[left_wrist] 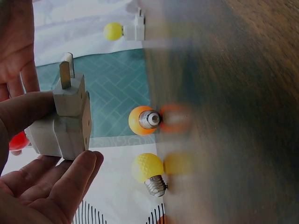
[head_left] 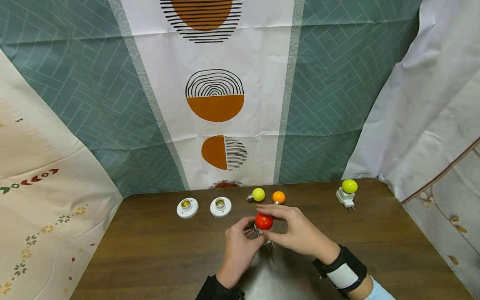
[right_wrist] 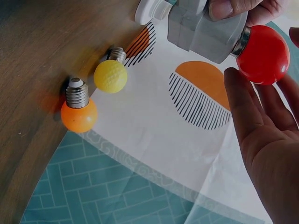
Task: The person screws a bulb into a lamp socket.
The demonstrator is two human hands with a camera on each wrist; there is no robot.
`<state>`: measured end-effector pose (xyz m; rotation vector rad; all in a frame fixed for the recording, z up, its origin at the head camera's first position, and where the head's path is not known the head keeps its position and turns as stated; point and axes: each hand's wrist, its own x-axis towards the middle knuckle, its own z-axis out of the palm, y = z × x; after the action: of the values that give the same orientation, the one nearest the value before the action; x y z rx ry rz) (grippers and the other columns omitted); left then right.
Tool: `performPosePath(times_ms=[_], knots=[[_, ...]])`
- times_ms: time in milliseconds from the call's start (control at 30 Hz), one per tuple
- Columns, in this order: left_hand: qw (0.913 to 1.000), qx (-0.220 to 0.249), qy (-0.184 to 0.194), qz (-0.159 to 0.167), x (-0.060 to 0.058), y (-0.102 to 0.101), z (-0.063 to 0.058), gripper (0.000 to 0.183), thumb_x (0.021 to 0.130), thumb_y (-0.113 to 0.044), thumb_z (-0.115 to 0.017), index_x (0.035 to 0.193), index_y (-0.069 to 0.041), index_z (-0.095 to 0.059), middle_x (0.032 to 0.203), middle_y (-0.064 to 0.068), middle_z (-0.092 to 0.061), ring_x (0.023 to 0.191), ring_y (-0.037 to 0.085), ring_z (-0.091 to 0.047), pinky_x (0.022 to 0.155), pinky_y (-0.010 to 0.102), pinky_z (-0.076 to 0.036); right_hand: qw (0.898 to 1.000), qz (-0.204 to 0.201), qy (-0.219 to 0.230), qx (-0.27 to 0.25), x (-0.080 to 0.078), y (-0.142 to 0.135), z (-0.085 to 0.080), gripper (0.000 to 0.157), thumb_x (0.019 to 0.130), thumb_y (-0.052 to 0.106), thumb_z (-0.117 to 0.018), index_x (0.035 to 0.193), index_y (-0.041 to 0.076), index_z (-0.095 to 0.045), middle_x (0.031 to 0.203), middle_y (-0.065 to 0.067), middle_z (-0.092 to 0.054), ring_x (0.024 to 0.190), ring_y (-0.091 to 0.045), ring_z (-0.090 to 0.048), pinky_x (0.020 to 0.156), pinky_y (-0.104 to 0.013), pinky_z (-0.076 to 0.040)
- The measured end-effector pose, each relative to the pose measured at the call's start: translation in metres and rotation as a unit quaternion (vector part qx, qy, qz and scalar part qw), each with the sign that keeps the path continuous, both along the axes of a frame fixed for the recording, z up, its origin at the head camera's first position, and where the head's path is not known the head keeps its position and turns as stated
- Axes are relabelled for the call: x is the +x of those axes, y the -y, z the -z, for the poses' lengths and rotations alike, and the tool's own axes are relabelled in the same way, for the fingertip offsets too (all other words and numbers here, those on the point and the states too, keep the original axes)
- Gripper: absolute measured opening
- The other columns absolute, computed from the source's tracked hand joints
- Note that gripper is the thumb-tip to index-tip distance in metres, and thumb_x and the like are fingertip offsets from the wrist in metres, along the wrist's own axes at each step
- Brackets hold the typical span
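Observation:
A white plug-in lamp socket [left_wrist: 65, 126] with metal prongs is gripped between the thumb and fingers of my left hand [head_left: 241, 246]. Screwed into its end is a round red bulb [right_wrist: 264, 55], with a little of its metal base showing. My right hand [head_left: 296, 231] holds the bulb, fingers on the far side and thumb on the near side in the head view. Behind the hands lie a yellow bulb [head_left: 258, 194] and an orange bulb [head_left: 278, 197], both loose with bare screw bases.
Two round white lamp holders [head_left: 187, 207] stand side by side at the back left of the wooden table [head_left: 157, 254]. At the back right, a yellow-green bulb [head_left: 349, 186] sits in another white plug socket [head_left: 345, 198]. A patterned cloth [head_left: 326, 104] hangs behind the table.

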<state>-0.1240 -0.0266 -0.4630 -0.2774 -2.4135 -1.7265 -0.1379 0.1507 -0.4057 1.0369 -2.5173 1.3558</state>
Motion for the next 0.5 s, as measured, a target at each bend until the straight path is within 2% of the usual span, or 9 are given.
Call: performPosePath(times_ms=[300,500], knots=[[1.0,0.002,-0.003,0.0,-0.0004,-0.0006,-0.0012,0.034,0.072,-0.018,-0.077,0.103,-0.019,-0.065,0.096,-0.005,-0.064,0.089,0.007,-0.061,0.074,0.024,-0.048,1.0,-0.005,-0.001,-0.01,-0.0011,0.0003,0.0017,0.05,0.081,0.015,-0.071,0.126,0.027,-0.056,0.122,0.014,-0.055,0.108,-0.009,-0.054,0.087,-0.029,-0.044],[0.9999,0.008,-0.006,0.0,0.0002,-0.001,-0.0007,0.034,0.072,-0.019,-0.077,0.103,-0.019,-0.064,0.095,-0.005,-0.064,0.089,0.007,-0.061,0.074,0.024,-0.048,1.0,0.009,0.0,-0.026,-0.0005,0.0005,0.0021,0.045,0.08,0.02,-0.073,0.122,0.027,-0.059,0.116,0.011,-0.059,0.101,-0.009,-0.057,0.083,-0.03,-0.046]])
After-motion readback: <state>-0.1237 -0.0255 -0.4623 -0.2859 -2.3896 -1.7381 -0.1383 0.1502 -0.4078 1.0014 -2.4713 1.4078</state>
